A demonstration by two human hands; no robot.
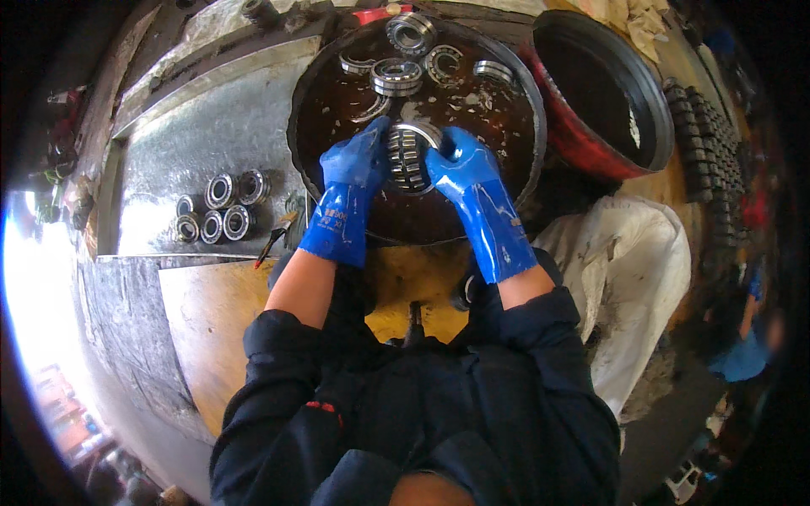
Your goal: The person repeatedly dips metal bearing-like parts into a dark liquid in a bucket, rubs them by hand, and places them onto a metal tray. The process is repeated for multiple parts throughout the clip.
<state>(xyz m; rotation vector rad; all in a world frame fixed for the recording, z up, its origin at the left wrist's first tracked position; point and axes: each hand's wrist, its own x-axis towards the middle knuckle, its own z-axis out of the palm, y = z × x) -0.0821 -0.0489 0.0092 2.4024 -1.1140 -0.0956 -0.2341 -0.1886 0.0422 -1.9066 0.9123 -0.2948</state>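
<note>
Between my hands is a large double-row roller bearing (408, 158), its rows of rollers facing up. My left hand (355, 162), in a blue rubber glove, grips the bearing's left side. On the other side my right hand (461, 162), gloved the same, is closed around its edge. Both are over a round pan (537, 126) of dark brown liquid. Farther back in the pan lie a bearing with stacked rings (396, 78), another bearing (411, 34) and a bearing ring (443, 65). A ring (494, 72) sits partly sunk at the right.
Left of the pan, a metal tray (160, 152) holds several small bearings (221, 192). A paintbrush (277, 239) rests at its near corner. A red drum (582, 135) stands to the right, beside rows of dark parts (704, 143). A white sack (633, 270) lies near my right arm.
</note>
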